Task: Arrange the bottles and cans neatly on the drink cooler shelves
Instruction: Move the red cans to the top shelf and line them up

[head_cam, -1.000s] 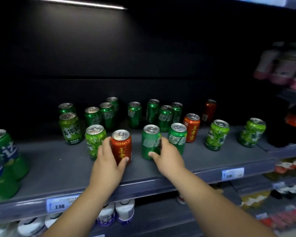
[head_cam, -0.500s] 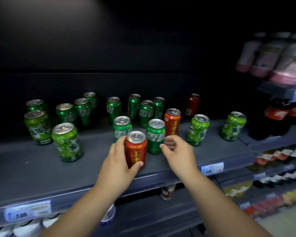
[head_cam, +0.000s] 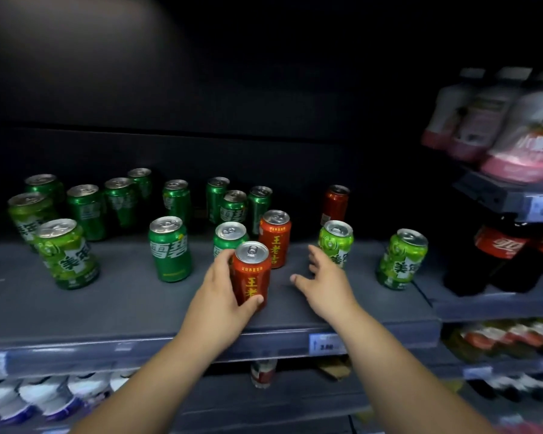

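Note:
My left hand (head_cam: 220, 296) grips a red can (head_cam: 252, 274) with yellow characters, upright near the front of the grey shelf (head_cam: 138, 311). Directly behind it stand a dark green can (head_cam: 228, 238) and a second red can (head_cam: 275, 238). My right hand (head_cam: 325, 281) hovers open over the shelf just right of the held can, fingers spread, holding nothing. A light green can (head_cam: 336, 242) stands just beyond its fingertips. Another dark green can (head_cam: 169, 249) is to the left, and a third red can (head_cam: 335, 203) stands at the back.
Several dark green cans (head_cam: 176, 198) crowd the back of the shelf. Light green cans stand at the left (head_cam: 66, 255) and right (head_cam: 402, 260). Cola bottles (head_cam: 499, 258) fill the neighbouring shelf on the right, pink bottles (head_cam: 521, 133) above them. A price tag (head_cam: 325, 344) is on the shelf edge.
My left hand has carried the red can to the right, in front of the other red can. My right hand has let go of the green cans and opened, moving right.

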Motion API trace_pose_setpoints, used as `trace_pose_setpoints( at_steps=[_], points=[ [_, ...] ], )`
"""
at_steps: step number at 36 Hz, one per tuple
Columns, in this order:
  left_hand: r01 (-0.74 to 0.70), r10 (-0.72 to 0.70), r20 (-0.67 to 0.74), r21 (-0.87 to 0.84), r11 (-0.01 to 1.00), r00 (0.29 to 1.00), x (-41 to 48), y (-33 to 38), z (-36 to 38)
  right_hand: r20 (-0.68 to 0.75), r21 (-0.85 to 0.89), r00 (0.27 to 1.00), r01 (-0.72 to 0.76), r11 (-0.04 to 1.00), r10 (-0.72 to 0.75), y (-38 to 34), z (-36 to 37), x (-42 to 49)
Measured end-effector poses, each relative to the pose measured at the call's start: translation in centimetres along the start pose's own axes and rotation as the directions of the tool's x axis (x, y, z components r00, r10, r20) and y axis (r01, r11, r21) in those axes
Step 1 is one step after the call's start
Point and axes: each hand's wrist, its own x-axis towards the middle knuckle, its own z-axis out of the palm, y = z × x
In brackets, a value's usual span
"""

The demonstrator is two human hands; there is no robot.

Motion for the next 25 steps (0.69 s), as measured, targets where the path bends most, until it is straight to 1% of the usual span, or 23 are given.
trace_pose_setpoints(
  at_steps=[2, 4, 9, 12, 14, 19, 25],
  points=[
    [0.026, -0.026, -0.039, 0.016, 1.0, 0.999, 0.5, 0.1, 0.3, 0.016, -0.059, 1.0, 0.019, 0.998, -0.018, 0.1, -0.1, 1.2],
    [0.054, -0.052, -0.061, 0.031, 0.998, 0.997, 1.1, -0.2, 0.3, 0.05, -0.074, 0.998, 0.049, 0.996, -0.045, -0.4, 0.3, 2.3],
    [0.118, -0.113, -0.098, 0.045, 0.992, 0.989, 2.3, -1.0, 0.4, 0.093, 0.016, 0.987, 0.128, 0.992, -0.128, -2.4, 2.2, 4.6],
    [0.111, -0.11, -0.092, 0.009, 0.994, 0.99, 2.3, -1.6, 0.6, 0.074, 0.05, 0.99, 0.115, 0.992, -0.118, -2.8, 2.9, 5.4],
    [0.108, -0.11, -0.088, -0.024, 0.994, 0.99, 2.2, -1.9, 0.8, 0.071, 0.028, 0.99, 0.118, 0.993, -0.119, -2.6, 2.6, 5.5],
    [0.069, -0.076, -0.106, -0.068, 0.995, 0.991, 2.2, -2.3, 1.1, 0.125, -0.032, 0.981, 0.155, 0.987, -0.15, -1.6, 1.3, 3.4],
    [0.009, -0.017, -0.103, -0.075, 0.997, 0.994, 2.2, -2.2, 1.3, 0.142, 0.03, 0.966, 0.213, 0.977, -0.215, 0.4, 1.0, -0.2]
  ],
)
